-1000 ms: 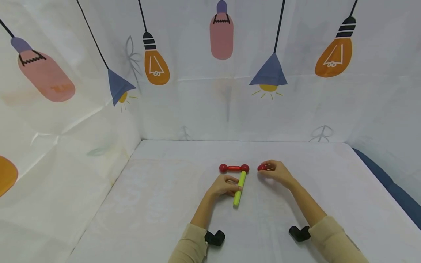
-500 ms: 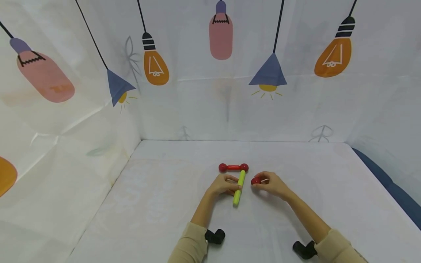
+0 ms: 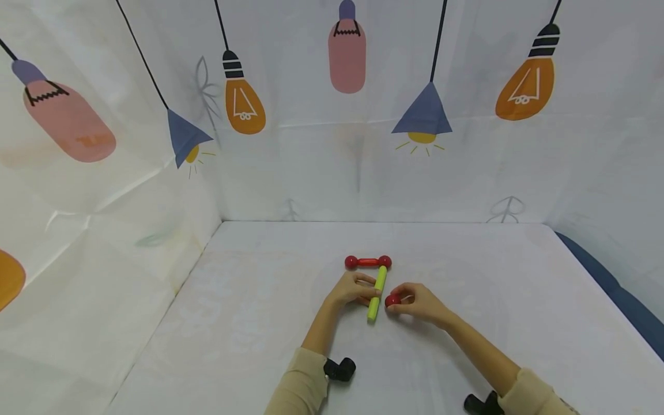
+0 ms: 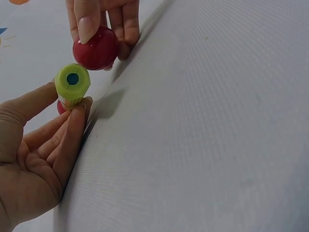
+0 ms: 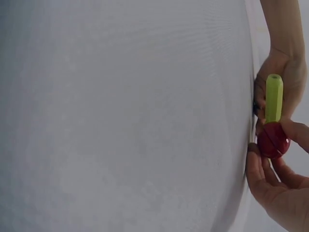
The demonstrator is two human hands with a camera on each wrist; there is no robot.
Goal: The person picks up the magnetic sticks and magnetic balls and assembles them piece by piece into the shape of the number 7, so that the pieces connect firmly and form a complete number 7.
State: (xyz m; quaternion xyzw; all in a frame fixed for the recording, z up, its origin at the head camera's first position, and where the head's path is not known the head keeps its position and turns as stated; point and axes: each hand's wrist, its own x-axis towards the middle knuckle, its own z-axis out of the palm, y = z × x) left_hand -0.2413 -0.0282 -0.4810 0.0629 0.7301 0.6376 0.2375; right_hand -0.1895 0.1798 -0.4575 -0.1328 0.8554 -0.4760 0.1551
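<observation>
My left hand (image 3: pixel 353 289) pinches a yellow-green rod (image 3: pixel 377 294) between thumb and fingers. The rod slants slightly, its far end right at a red ball (image 3: pixel 384 261). That ball caps one end of a short red rod (image 3: pixel 368 262), and a second red ball (image 3: pixel 351 262) caps the other. My right hand (image 3: pixel 421 304) grips a loose red ball (image 3: pixel 392 300) just right of the rod's near half. In the left wrist view the rod's near end (image 4: pixel 72 79) faces the camera, a dark bluish dot at its centre, with the held ball (image 4: pixel 96 48) close beyond it.
Both hands work low over a white table (image 3: pixel 249 346). A white sheet printed with hanging lamps (image 3: pixel 422 112) rises behind and at the left. Something dark blue (image 3: pixel 607 276) lies past the right edge. A black wrist device (image 3: pixel 339 369) sits at each sleeve.
My right hand has brought the loose red ball left and nearer to me, from beside the far red ball to beside the yellow-green rod. My left hand keeps its grip nearly in place.
</observation>
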